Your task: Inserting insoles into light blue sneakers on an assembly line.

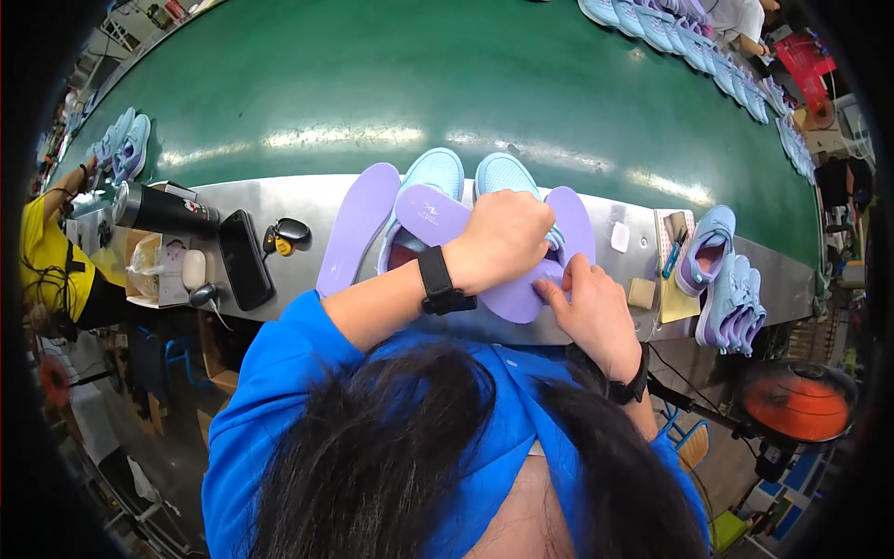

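Two hands occupy the centre of the frame. My left hand [503, 240] is curled into a fist, fingertips hidden; I cannot tell what it grips. A printed purple insole [431, 215] shows at its upper left and a purple insole end [515, 303] below it; whether these are one piece is hidden. My right hand [593, 307], thumb and forefinger partly curled, meets that end's right edge; I cannot tell whether it pinches. Upper centre: two pale blue shoes [434, 170], between flanking insoles [357, 231]. Centre left: black phone [245, 259].
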Motion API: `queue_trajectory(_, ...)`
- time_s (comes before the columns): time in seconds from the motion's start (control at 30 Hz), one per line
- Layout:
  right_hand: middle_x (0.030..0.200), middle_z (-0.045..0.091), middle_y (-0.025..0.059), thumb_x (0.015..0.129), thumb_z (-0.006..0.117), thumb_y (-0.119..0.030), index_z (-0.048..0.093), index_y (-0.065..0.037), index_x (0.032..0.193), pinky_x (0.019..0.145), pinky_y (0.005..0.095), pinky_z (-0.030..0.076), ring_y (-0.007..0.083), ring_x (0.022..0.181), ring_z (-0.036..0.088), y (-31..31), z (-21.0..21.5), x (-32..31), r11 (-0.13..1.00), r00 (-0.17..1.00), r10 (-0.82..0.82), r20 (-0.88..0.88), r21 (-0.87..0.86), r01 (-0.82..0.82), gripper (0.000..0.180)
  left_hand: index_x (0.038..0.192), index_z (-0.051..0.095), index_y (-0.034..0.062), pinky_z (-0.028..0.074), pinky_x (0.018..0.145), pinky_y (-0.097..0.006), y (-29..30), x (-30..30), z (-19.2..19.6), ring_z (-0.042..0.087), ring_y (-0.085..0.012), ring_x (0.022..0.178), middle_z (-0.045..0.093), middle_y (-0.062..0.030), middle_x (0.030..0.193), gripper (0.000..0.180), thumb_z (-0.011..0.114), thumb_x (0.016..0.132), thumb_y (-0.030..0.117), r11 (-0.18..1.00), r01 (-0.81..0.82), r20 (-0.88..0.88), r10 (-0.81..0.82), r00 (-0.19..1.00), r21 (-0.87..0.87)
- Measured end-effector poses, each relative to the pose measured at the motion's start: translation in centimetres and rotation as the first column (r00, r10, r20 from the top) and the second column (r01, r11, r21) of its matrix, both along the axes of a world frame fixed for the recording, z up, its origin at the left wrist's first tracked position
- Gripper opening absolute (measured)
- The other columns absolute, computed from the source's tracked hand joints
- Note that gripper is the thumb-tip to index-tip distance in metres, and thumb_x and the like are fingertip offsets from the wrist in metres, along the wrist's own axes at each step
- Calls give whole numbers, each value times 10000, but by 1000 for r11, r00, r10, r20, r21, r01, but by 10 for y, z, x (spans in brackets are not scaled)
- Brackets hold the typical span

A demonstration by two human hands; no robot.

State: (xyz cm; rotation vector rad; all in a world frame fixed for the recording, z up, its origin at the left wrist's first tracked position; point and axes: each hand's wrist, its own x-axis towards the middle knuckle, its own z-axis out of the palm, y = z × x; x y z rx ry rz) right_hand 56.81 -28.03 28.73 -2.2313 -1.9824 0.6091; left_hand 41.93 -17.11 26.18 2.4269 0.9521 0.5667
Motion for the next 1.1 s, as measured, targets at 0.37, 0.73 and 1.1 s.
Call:
queue_trajectory(0.37, 796, 582, 154, 831, 699, -142, 655, -32, 804, 647, 444, 484, 358, 713, 603, -13, -13, -13, 968, 997, -46, -64, 244, 60, 122, 677, 710, 55, 513, 606, -404, 22, -3, 5, 656, -302, 648, 658, -125, 651, 177, 754, 676, 227, 964, 47, -2, -49, 999, -261)
queue_trajectory(0.73, 773, 562, 152, 716, 650, -12, 658, -29, 803, 616, 446, 464, 367, 707, 599, -1, -46, -22, 924, 1000, 7, -26, 383, 3, 89, 684, 714, 56, 506, 599, -400, 20, -5, 0, 652, -304, 633, 641, -141, 623, 187, 750, 678, 239, 957, 35, 48, -22, 999, -287)
queue_trajectory(1.1, 803, 565, 163, 804, 685, -138, 636, -13, 745, 649, 460, 471, 366, 719, 602, 9, -29, -11, 966, 991, 11, -134, 259, 24, 147, 681, 709, 59, 509, 595, -409, 15, -6, -5, 654, -309, 634, 644, -136, 626, 172, 725, 686, 231, 970, -5, 58, 20, 998, -243)
